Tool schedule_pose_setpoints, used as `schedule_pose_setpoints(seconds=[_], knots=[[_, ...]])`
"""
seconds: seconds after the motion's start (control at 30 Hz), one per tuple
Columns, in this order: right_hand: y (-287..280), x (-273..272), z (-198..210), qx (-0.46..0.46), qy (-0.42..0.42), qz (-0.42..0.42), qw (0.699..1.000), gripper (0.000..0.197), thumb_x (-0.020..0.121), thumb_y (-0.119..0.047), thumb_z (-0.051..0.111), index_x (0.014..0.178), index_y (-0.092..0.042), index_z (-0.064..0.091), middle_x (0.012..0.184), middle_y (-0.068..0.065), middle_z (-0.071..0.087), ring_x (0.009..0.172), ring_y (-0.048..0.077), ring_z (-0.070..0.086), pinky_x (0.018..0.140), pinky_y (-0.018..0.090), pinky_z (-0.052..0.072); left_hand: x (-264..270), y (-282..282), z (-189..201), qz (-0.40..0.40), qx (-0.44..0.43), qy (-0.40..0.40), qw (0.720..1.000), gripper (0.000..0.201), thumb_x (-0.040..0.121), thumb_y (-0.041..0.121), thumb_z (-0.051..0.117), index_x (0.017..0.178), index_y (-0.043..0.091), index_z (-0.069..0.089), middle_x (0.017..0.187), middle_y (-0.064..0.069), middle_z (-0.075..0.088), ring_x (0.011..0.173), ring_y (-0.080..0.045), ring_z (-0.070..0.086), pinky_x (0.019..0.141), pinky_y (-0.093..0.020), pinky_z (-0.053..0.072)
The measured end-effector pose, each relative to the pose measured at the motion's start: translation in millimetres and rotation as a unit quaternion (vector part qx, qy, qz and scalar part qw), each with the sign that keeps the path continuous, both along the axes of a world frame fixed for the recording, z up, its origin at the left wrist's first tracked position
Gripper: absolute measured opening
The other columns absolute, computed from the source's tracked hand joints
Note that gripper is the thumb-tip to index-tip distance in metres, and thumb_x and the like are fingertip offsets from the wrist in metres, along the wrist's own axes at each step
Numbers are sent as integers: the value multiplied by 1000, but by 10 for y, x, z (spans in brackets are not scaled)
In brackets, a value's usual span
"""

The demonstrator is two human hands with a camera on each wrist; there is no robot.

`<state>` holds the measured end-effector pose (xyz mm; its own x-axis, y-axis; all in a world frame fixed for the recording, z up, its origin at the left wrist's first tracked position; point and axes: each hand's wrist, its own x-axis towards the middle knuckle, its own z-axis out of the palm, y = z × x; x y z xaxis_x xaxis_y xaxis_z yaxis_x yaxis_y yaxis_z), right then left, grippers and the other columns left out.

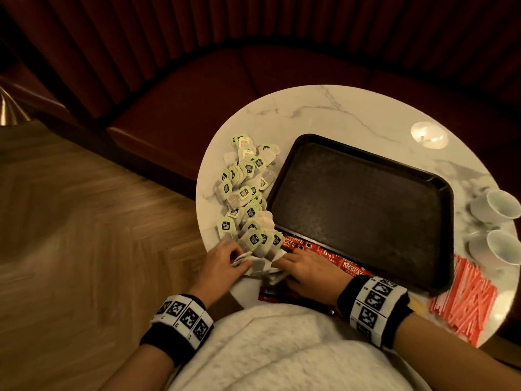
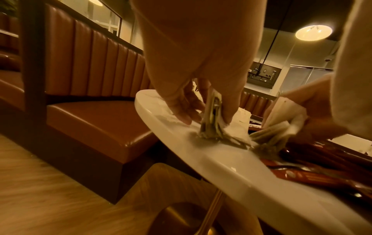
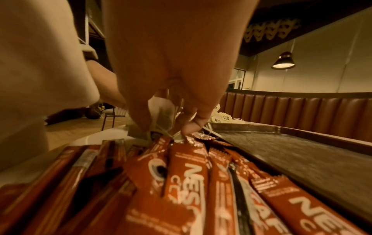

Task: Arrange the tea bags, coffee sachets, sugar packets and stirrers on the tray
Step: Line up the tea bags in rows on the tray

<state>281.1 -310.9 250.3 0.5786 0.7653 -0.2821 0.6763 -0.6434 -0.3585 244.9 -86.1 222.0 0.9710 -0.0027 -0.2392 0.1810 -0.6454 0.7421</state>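
A dark tray (image 1: 361,210) lies bare in the middle of the round marble table (image 1: 324,114). Tea bags (image 1: 248,193) with green tags are heaped left of it. Red coffee sachets (image 1: 349,268) lie along the tray's near edge, under my right wrist. Red-and-white sticks (image 1: 468,300) are piled at the right. My left hand (image 1: 222,263) pinches a small stack of tea bags (image 2: 211,120) on end on the table edge. My right hand (image 1: 304,269) grips another bunch of tea bags (image 3: 161,114) just above the sachets (image 3: 187,182).
Two white cups on saucers (image 1: 499,221) stand at the table's right edge. A red padded bench (image 1: 225,88) curves behind the table. Wooden floor (image 1: 84,221) lies to the left. My pale-clothed lap (image 1: 282,348) is against the near edge.
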Motion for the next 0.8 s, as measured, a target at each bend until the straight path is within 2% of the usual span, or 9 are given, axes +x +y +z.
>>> schedule_pose_setpoints(seconds=[0.07, 0.17, 0.3, 0.4, 0.47, 0.53, 0.6, 0.7, 0.8], knots=[[-11, 31, 4, 51, 27, -38, 998, 38, 98, -20, 55, 136, -18, 53, 122, 6, 63, 105, 25, 57, 90, 37, 46, -10, 7, 36, 0, -34, 1, 999, 14, 84, 24, 74, 86, 17, 62, 86, 6, 64, 77, -5, 59, 64, -12, 44], [-22, 95, 44, 138, 92, -115, 979, 27, 97, -15, 58, 124, -19, 62, 115, 2, 67, 103, 16, 61, 91, 34, 49, -8, 18, 62, 5, -92, 13, 996, 22, 88, 25, 70, 108, 27, 62, 104, 9, 67, 94, -1, 62, 77, -14, 48], [-84, 203, 183, 230, 141, -240, 932, 17, 99, -15, 58, 114, -16, 65, 95, -3, 69, 80, 3, 62, 75, 25, 50, 39, 24, 132, 30, -127, 9, 991, 26, 88, 26, 70, 113, 25, 62, 108, 10, 68, 99, 3, 61, 80, -14, 47], [-165, 287, 320, 277, 193, -290, 896, 14, 100, -19, 57, 112, -17, 64, 93, 8, 68, 78, 21, 62, 74, 45, 51, 95, 49, 246, 42, -134, -7, 990, 19, 90, 24, 68, 108, 26, 63, 97, 14, 68, 86, 10, 62, 71, -14, 47], [-203, 329, 437, 314, 253, -320, 857, 17, 100, -20, 57, 115, -15, 63, 101, 16, 68, 87, 36, 65, 80, 52, 54, 154, 75, 326, 39, -143, -35, 988, 15, 90, 20, 68, 102, 28, 63, 94, 15, 68, 86, 7, 63, 73, -15, 48], [-229, 365, 584, 338, 295, -328, 831, 23, 96, -24, 60, 117, -14, 63, 105, 18, 68, 95, 41, 65, 84, 55, 55, 232, 86, 428, 35, -153, -56, 986, 11, 92, 19, 65, 103, 22, 65, 93, 11, 70, 86, 1, 66, 76, -17, 51], [-244, 406, 726, 341, 308, -307, 833, 29, 93, -27, 63, 119, -16, 61, 107, 15, 67, 94, 35, 67, 81, 50, 57, 326, 74, 515, 33, -178, -53, 982, 16, 94, 21, 62, 110, 17, 65, 97, 9, 71, 91, -3, 67, 82, -26, 54], [-239, 479, 949, 343, 331, -284, 832, 35, 90, -21, 66, 122, -16, 54, 110, 8, 66, 85, 18, 67, 71, 31, 58, 457, -25, 641, -10, -196, -13, 980, 28, 99, 27, 53, 123, 16, 62, 114, 7, 68, 109, -6, 62, 97, -30, 49], [-208, 593, 1132, 325, 328, -252, 851, 38, 81, -29, 71, 113, -18, 53, 108, 8, 67, 89, 23, 67, 76, 38, 58, 582, -167, 775, -49, -226, 51, 972, 25, 102, 20, 46, 124, 21, 58, 114, 6, 67, 106, -4, 63, 94, -25, 48]])
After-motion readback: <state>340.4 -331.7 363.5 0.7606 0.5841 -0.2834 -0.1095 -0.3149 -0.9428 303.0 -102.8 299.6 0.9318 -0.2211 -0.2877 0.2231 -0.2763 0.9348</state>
